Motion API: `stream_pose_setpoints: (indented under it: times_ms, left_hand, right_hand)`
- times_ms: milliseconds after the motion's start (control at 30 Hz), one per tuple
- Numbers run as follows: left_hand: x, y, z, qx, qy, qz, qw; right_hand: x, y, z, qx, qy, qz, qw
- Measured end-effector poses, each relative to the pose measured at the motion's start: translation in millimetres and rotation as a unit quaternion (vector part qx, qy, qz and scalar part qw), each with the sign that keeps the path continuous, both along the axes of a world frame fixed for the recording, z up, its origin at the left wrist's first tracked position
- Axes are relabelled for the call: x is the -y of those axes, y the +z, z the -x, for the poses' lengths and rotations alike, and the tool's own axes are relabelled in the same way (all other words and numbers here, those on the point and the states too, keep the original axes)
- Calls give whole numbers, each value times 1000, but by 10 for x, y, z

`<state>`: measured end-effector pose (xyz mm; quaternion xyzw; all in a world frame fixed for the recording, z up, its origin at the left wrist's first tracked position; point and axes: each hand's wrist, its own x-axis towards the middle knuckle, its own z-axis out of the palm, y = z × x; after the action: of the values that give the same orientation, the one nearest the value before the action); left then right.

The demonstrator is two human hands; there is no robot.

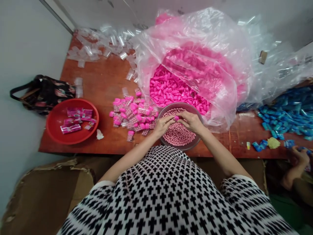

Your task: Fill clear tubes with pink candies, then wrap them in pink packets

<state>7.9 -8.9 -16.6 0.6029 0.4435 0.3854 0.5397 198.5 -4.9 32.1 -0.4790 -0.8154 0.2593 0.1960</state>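
Over a grey bowl (pixel 195 142) of small pink beads (pixel 180 134), my two hands come together. My right hand (pixel 191 121) pinches a bright pink plastic cap (pixel 176 118) between thumb and fingers. Closed fingertips of my left hand (pixel 162 126) meet the cap's left side; whatever they hold is hidden. Left of the bowl lies a heap of small clear containers (pixel 137 115) with pink caps and beads inside. Behind the bowl, a large clear plastic bag (pixel 220 111) spills many loose pink caps (pixel 168 85).
A red basin (pixel 52 130) with several pink packets (pixel 70 129) stands at the left, by a dark flowered bag (pixel 52 91). Clear empty containers (pixel 90 50) lie along the back. Blue pieces (pixel 288 114) are piled at the right, near another person's hand (pixel 302 158).
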Motion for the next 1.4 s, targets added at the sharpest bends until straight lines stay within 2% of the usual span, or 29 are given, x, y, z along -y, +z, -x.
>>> stream_pose_setpoints:
  times_ms: [233, 400, 467, 533, 600, 667, 733, 800, 933, 1000, 1067, 1133, 1233, 1300, 1400]
  left_hand:
    - [122, 154, 15, -12, -10, 12, 1000]
    - [164, 175, 5, -25, -9, -24, 999]
    - [170, 153, -7, -9, -4, 7, 1000]
    - [169, 133, -26, 45, 8, 82, 996]
    - [157, 129, -47, 124, 31, 163, 978]
    - [136, 140, -60, 191, 59, 212, 956]
    - [111, 152, -61, 226, 81, 234, 942]
    - [90, 153, -54, 227, 92, 221, 944]
    - [89, 141, -36, 124, 83, 108, 983]
    - [100, 150, -31, 66, 65, 60, 994]
    - [111, 165, -29, 36, 58, 25, 997]
    - [118, 175, -29, 32, 63, 6, 997]
    - [131, 182, -26, 45, 72, 4, 996]
    - [147, 193, -22, 52, 71, 8, 996]
    - [169, 221, -17, 55, 74, 10, 996]
  right_hand:
    - [166, 119, 16, 17, 35, -15, 999]
    - [242, 90, 45, 9, 22, -7, 1000]
    - [220, 67, 51, -37, 8, 30, 999]
    - [185, 61, 49, -123, -28, 90, 988]
    - [166, 70, 34, -242, -83, 172, 951]
    - [181, 74, 8, -369, -131, 259, 883]
    - [225, 57, -16, -464, -155, 323, 810]
    - [269, 20, -24, -509, -178, 346, 768]
    - [260, -29, 19, -526, -227, 333, 749]
    - [208, -12, 48, -510, -210, 360, 752]
    - [157, 22, 71, -482, -177, 419, 749]
    - [129, 51, 98, -465, -159, 485, 723]
    - [137, 52, 173, -475, -166, 548, 668]
    - [162, 22, 257, -498, -177, 555, 642]
    - [194, -54, 424, -546, -210, 526, 617]
